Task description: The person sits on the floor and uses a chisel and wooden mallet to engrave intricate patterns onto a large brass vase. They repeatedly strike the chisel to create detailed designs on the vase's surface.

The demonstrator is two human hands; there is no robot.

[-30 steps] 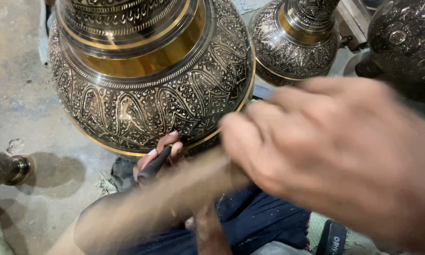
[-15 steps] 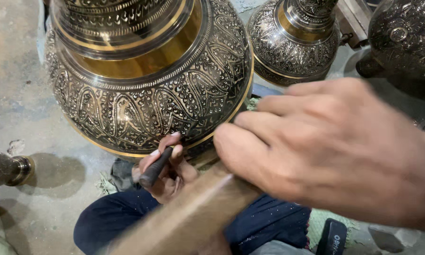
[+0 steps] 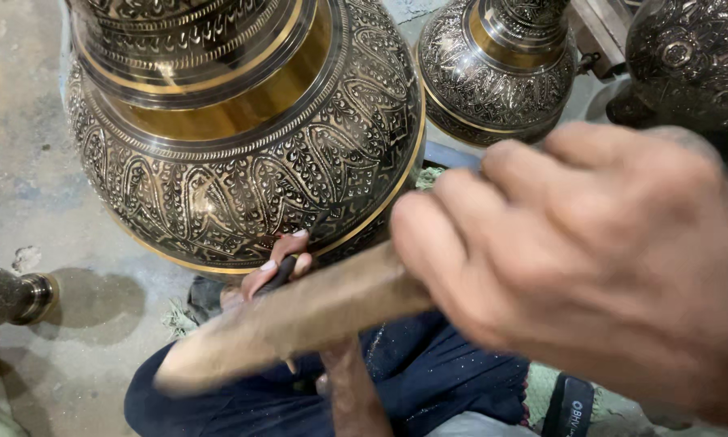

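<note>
Far left: dark metal piece with a brass-coloured end (image 3: 12, 298) lies on the concrete floor (image 3: 24, 146), cut off by the frame edge. Open bare floor between it and the big vase, shadowed.

Large engraved vase (image 3: 243, 154): round belly, dense dark floral and arch pattern, plain polished gold band at the shoulder, thin gold line round the lower belly. It fills the top left and centre and its top is out of frame. Its underside overhangs the person's lap in dark blue cloth (image 3: 429, 380).

Left hand (image 3: 275, 271) sits tucked under the belly, fingers clamped on a thin dark chisel (image 3: 287, 267); the tip points up at the lower pattern, apparently touching, contact point too small to confirm. Very little room there: hand is wedged between vase and mallet.

Wooden mallet (image 3: 299, 316) runs diagonally in front of the left hand, blurred, head low left.

Right hand (image 3: 590, 267): large, close to camera, blurred, fingers wrapped tight round the mallet handle. Covers most of the right half.

Behind it: second smaller engraved vase (image 3: 493, 73) just beside the big one, narrow gap between. Third dark vase (image 3: 692, 57) at top right corner, partly out of frame.
</note>
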